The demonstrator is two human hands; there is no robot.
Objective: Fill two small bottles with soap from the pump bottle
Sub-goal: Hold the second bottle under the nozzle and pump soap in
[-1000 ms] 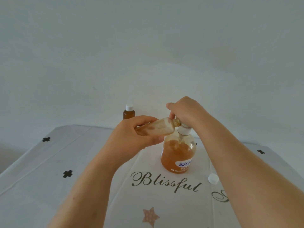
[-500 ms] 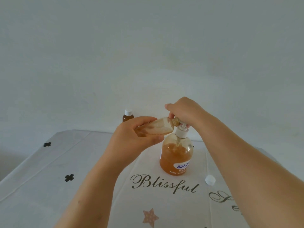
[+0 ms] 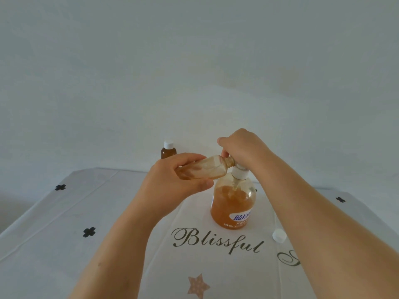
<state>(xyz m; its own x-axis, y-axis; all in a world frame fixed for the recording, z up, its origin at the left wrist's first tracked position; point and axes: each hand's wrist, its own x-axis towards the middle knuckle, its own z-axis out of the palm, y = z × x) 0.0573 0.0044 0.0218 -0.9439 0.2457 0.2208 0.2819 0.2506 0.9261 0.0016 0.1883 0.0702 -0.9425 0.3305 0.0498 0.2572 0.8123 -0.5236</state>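
Observation:
The pump bottle (image 3: 233, 201) of amber soap stands on the table near the middle. My left hand (image 3: 172, 182) grips a small uncapped bottle (image 3: 207, 168), tipped almost flat, with its mouth at the pump's nozzle. Soap smears the small bottle's inside. My right hand (image 3: 241, 146) sits on top of the pump head (image 3: 239, 172), fingers curled over it and hiding the nozzle. A second small brown bottle (image 3: 168, 151) with a white cap stands upright at the table's far edge, left of my hands.
A loose white cap (image 3: 279, 235) lies on the tablecloth (image 3: 64, 223) to the right of the pump bottle, next to my right forearm. The cloth has black crosses, a star and printed lettering. A plain wall rises behind the table.
The pump head has gone down and come partly back up under my right hand. The small bottle stays at the nozzle. The camera view has shifted slightly.

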